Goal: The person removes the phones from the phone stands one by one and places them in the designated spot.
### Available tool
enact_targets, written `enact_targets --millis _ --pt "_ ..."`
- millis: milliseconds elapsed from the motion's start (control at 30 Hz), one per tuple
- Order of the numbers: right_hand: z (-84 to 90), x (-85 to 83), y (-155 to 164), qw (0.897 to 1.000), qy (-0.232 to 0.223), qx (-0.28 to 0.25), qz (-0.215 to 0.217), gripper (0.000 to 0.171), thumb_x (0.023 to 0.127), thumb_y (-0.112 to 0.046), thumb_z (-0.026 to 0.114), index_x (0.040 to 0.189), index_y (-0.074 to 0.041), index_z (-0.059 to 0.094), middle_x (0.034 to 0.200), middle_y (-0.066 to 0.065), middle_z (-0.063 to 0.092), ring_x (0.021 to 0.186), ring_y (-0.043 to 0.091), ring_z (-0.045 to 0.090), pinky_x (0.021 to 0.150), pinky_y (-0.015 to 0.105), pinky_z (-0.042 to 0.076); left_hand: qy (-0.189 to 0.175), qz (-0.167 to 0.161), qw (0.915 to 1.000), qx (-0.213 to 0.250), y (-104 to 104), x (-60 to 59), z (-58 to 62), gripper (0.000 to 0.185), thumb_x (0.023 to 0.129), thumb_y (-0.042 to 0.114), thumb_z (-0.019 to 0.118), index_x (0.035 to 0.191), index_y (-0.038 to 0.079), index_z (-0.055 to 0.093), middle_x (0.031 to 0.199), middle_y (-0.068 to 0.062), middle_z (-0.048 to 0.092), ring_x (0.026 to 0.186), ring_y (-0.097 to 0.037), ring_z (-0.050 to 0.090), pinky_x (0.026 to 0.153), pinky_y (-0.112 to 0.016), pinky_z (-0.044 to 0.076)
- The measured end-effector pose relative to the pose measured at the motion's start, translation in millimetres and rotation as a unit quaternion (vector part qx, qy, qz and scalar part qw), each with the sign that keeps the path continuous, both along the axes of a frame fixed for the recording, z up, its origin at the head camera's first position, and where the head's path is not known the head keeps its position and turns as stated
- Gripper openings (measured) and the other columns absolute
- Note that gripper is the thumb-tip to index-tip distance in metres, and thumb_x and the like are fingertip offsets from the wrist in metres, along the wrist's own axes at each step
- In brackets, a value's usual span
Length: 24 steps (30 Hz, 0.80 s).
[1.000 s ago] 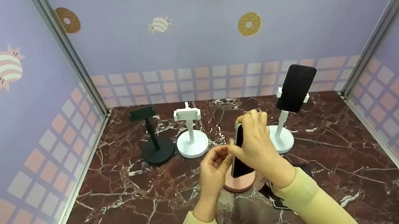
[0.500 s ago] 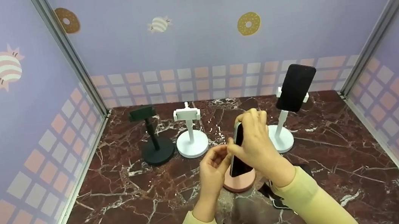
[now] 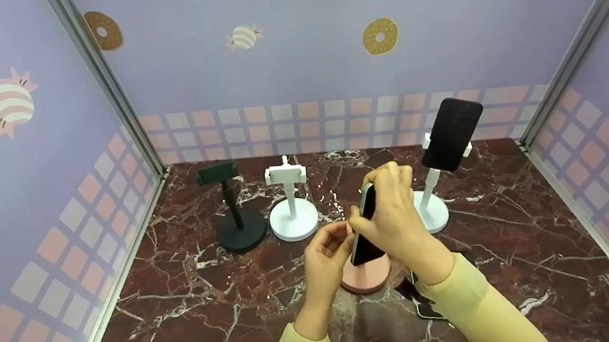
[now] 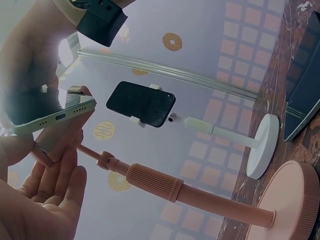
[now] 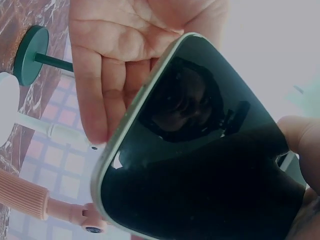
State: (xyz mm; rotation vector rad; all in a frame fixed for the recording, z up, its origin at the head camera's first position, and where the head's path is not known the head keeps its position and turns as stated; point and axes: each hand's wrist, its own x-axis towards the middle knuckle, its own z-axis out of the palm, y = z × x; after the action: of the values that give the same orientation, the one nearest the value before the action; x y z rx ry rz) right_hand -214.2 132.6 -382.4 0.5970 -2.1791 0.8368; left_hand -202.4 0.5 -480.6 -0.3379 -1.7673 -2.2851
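Note:
My right hand (image 3: 399,229) grips a black-screened smartphone (image 3: 366,249) with a pale green edge, tilted over the pink phone stand (image 3: 366,277). In the left wrist view, the phone (image 4: 75,107) lies against the stand's pink clamp (image 4: 69,131), its charging-port end toward the camera. My left hand (image 3: 323,264) pinches the near end of that clamp between thumb and fingers (image 4: 62,187). From the right wrist, the phone's screen (image 5: 185,160) fills much of the view, with my right thumb (image 5: 302,142) at its edge and the left palm (image 5: 122,55) beyond.
To the left stand a dark phone stand (image 3: 241,229) and a white one (image 3: 294,220). Behind my right hand, another white stand (image 3: 431,212) carries an upright black phone (image 3: 453,134). A further phone (image 3: 431,311) lies partly under my right sleeve. Patterned walls enclose the marbled table (image 3: 185,336).
My right hand has risen slightly and shifted a little right, with the phone's upper end moving along. The left hand stays at the clamp.

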Motion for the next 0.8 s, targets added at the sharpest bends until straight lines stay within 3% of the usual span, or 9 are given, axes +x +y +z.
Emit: enact_targets --millis 400,800 --pt "8.6 -4.7 6.2 0.999 0.051 -0.013 0.009 0.040 0.069 -0.001 0.072 0.099 0.000 0.046 0.093 0.017 0.042 0.095 0.037 0.031 0.086 0.044 0.030 -0.001 -0.004 1.0000 0.005 -0.1 -0.5 -1.7 0.027 0.092 -0.005 0.071 0.116 -0.015 0.064 0.115 -0.033 0.068 0.098 -0.006 0.069 0.093 -0.021 0.058" --pt "19.5 -8.5 14.0 0.994 0.087 -0.058 0.006 0.037 0.069 0.002 0.070 0.096 0.001 0.044 0.093 0.018 0.041 0.094 0.036 0.030 0.086 0.044 0.028 -0.002 -0.007 1.0000 -0.005 -1.0 0.1 -2.9 0.029 0.092 -0.002 0.073 0.117 -0.013 0.065 0.114 -0.032 0.068 0.098 -0.006 0.069 0.093 -0.022 0.057"
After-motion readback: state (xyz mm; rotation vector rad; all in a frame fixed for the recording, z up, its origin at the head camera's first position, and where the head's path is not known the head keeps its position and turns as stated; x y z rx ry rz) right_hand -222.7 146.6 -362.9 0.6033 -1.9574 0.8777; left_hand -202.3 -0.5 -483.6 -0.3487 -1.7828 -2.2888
